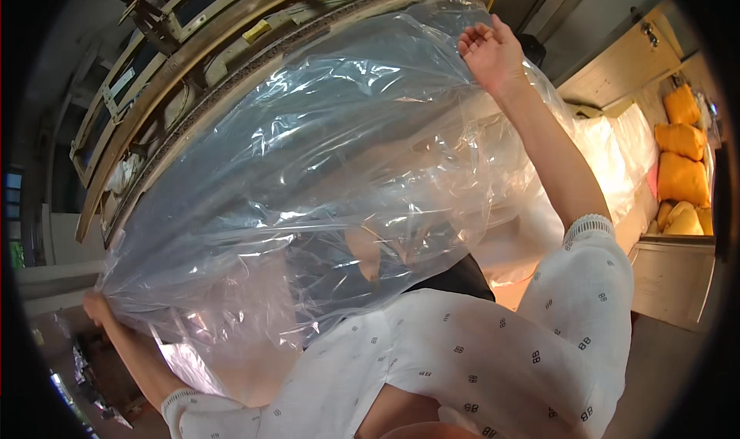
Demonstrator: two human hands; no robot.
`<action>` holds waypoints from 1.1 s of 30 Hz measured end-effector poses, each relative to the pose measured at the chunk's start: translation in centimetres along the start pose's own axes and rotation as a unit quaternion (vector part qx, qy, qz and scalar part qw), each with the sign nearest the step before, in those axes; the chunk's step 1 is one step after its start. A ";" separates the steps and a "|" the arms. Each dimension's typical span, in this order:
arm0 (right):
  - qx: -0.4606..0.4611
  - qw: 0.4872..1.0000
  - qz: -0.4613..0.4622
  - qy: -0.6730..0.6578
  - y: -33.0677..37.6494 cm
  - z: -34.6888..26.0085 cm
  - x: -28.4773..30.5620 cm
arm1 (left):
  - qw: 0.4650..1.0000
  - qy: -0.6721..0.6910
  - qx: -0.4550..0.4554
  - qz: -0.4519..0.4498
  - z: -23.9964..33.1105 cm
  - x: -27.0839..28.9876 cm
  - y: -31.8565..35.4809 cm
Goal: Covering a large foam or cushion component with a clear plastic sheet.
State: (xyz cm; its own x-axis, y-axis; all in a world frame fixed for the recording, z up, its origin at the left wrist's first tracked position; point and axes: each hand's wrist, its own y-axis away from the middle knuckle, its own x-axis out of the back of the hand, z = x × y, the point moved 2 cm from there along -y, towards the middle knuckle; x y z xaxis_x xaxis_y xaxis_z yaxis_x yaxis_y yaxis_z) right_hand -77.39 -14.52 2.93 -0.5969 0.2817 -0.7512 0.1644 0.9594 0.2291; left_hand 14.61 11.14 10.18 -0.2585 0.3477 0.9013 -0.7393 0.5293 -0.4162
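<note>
Stretching a clear plastic bag wide, a person spreads the crinkled, glossy film between both arms. At the bag's lower left corner, the left hand is closed on the edge. At its upper right, the right hand pinches the film with curled fingers. Judged from this, opening is underway; keeping both grips taut comes next. Right of the bag lie plump yellow sacks.

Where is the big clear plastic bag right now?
In the head view the clear plastic bag fills the middle, stretched between the left hand at the lower left and the right hand at the upper right, in front of stacked wooden frames.
</note>
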 end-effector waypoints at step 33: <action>0.490 0.387 -0.164 0.764 11.0 3.9 -4.9 | 0.966 0.251 -0.055 -0.020 -7.1 9.9 18.8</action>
State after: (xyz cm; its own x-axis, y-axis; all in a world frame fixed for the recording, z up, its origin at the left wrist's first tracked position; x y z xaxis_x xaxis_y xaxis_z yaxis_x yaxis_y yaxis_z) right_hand -69.59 -5.33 6.72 -0.3560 0.5244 0.7734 -0.3454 0.6952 -0.6304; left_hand 2.59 30.05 10.38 0.1233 0.6429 0.7560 -0.6643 0.6195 -0.4184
